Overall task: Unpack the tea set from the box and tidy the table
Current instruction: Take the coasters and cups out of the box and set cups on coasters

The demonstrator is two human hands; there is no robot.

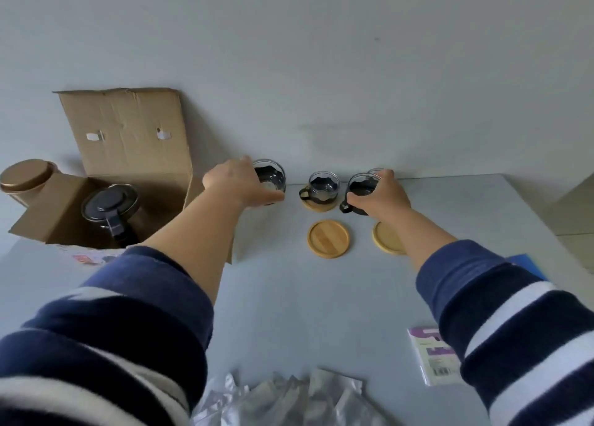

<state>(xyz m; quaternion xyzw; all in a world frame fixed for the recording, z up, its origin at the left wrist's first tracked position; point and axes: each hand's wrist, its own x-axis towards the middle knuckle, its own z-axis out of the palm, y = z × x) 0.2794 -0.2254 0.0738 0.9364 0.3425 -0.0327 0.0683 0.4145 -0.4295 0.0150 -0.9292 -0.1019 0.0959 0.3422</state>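
My left hand point(239, 182) grips a glass cup with a black holder point(270, 176) near the table's far edge. My right hand point(382, 195) grips another such cup point(361, 189) by its side, its black handle pointing left. Between them a third cup point(323, 186) stands on a bamboo coaster point(316, 206). A further glass rim point(374, 171) peeks out behind my right hand. Two bare bamboo coasters lie nearer me, one point(328, 238) in full view, the other point(384, 237) partly under my right forearm. The open cardboard box point(128, 142) at left holds a glass teapot with a black lid point(109, 205).
A gold round tin lid point(25, 176) sits at the far left beside the box. Silver foil packets point(289, 400) lie at the near edge. A white and purple booklet point(432, 355) and a blue item point(527, 264) lie at right. A grey wall backs the table.
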